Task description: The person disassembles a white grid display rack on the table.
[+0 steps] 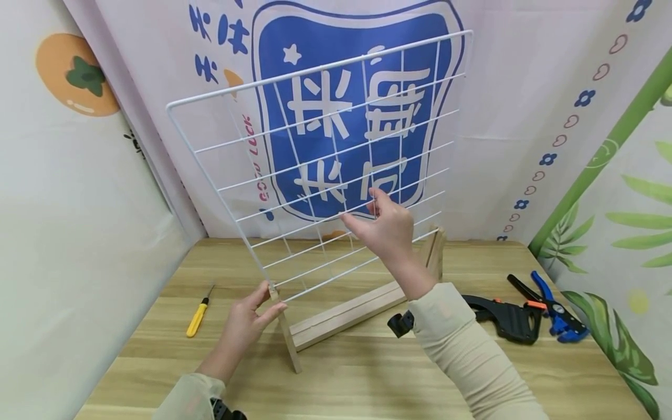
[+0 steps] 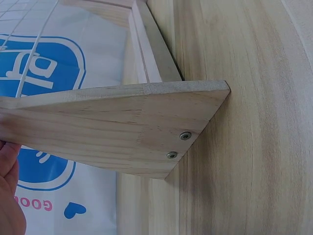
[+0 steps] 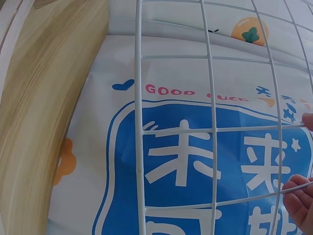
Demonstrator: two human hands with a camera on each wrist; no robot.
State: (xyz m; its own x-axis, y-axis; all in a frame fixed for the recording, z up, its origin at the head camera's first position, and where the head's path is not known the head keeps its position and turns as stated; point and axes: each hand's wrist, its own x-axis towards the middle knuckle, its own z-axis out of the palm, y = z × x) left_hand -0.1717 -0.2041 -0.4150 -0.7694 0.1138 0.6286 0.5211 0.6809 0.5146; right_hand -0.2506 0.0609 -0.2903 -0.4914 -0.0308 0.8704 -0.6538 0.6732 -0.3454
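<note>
A white wire grid panel point(image 1: 320, 69) leans upright, its lower edge between the two end pieces of a wooden stand. My left hand point(image 1: 242, 322) pinches the top of the left wooden end piece point(image 1: 290, 341), beside the panel's lower left corner. In the left wrist view that end piece point(image 2: 102, 117) carries two metal screws point(image 2: 185, 136). With thumb and fingers, my right hand point(image 1: 389, 230) grips the panel's wires near its middle; the right wrist view shows fingertips point(image 3: 299, 201) at a wire. A grooved wooden rail point(image 1: 346, 312) joins the left end piece to the right one point(image 1: 438, 254).
On the wood-grain table point(image 1: 367, 379), a yellow-handled screwdriver point(image 1: 197, 319) lies at the left. A black tool with a trigger-like grip point(image 1: 511, 321) and blue-handled pliers point(image 1: 562, 315) lie at the right. A printed cloth point(image 1: 504, 116) hangs behind the panel.
</note>
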